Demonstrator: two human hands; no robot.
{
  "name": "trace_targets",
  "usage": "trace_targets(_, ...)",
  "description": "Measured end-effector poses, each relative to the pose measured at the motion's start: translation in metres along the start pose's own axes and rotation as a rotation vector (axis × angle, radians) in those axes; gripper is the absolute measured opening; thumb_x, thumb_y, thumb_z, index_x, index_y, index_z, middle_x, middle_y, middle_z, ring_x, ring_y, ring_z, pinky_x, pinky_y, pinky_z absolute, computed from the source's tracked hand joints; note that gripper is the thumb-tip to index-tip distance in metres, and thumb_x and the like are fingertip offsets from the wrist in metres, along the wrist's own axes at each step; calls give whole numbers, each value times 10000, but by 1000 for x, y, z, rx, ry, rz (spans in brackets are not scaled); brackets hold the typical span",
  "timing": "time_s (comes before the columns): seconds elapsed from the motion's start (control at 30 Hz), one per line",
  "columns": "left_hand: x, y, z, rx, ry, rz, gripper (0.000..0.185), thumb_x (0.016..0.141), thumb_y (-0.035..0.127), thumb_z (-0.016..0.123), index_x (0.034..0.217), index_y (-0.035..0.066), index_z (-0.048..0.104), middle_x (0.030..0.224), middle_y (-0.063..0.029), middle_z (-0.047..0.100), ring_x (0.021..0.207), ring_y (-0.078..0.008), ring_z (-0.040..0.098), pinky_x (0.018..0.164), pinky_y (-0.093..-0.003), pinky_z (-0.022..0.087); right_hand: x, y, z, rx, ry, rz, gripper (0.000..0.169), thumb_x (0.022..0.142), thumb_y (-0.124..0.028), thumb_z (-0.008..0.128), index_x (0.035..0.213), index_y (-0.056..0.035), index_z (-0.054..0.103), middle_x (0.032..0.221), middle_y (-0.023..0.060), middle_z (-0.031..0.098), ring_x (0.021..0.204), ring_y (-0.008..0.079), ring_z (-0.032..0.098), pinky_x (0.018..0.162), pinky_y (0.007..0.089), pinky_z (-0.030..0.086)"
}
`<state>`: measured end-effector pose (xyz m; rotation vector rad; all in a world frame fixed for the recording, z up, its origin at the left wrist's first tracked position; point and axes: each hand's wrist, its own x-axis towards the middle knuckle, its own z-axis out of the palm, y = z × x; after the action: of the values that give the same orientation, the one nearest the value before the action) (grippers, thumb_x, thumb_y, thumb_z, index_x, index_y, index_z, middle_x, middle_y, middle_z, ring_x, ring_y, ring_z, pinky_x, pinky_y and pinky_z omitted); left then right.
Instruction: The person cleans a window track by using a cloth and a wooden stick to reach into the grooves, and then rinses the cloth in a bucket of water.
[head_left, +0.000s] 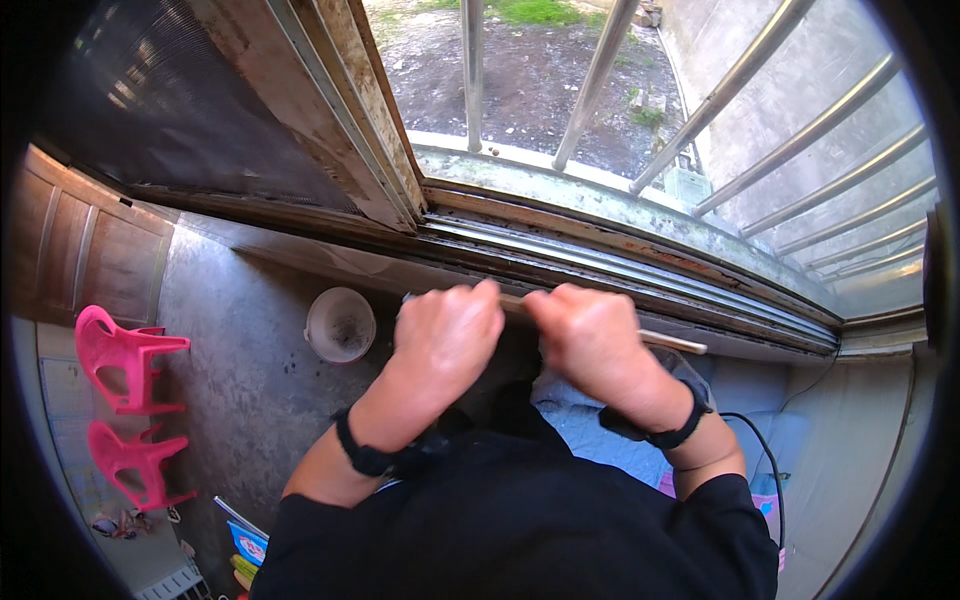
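Both fists are closed around one thin, light-coloured stick (673, 342), perhaps a wooden handle, held roughly crosswise in front of my body. My left hand (448, 330) grips it toward its left part. My right hand (589, 337) holds it a short way along, and the stick's pale end sticks out past that wrist. A short piece of stick shows between the two fists. What lies at its left end is mostly hidden behind my left hand. Just beyond my knuckles runs the window sill with metal sliding tracks (570, 251), dirty along its grooves.
Metal window bars (590, 86) stand beyond the sill, with bare ground outside. A dark mesh screen (202, 112) fills the left sash. A whitish bucket (341, 330) stands on the concrete floor (247, 322). Pink plastic chairs (124, 367) are at left; blue-grey bedding (574, 427) lies at right.
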<state>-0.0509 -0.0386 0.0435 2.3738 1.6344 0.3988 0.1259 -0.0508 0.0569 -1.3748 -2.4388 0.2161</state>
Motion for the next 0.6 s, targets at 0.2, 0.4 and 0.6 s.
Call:
trace_targets(0.2, -49, -72, 36, 77, -188, -237, 86, 808, 115, 566, 845, 45, 598, 723, -216, 648, 712, -408, 641, 644, -491, 518, 1, -22, 32, -145, 18, -21, 204, 674, -72, 611, 875, -52, 583, 738, 81, 521, 709, 239, 577, 540, 335, 492)
trace_targets(0.4, -58, -84, 51, 1, -164, -228, 95, 822, 117, 563, 870, 38, 584, 697, -229, 638, 691, -411, 637, 630, -501, 510, -2, 9, 20, -315, 165, 77, 285, 723, -66, 582, 1006, -81, 609, 764, 74, 513, 702, 229, 566, 522, 330, 481)
trace_targets(0.6, -48, -72, 57, -88, -76, -255, 132, 836, 144, 576, 885, 23, 590, 690, -229, 637, 686, -402, 641, 627, -491, 513, 7, 21, 26, -435, 150, 139, 340, 740, -42, 599, 1068, -122, 646, 804, 73, 520, 735, 238, 559, 552, 332, 484)
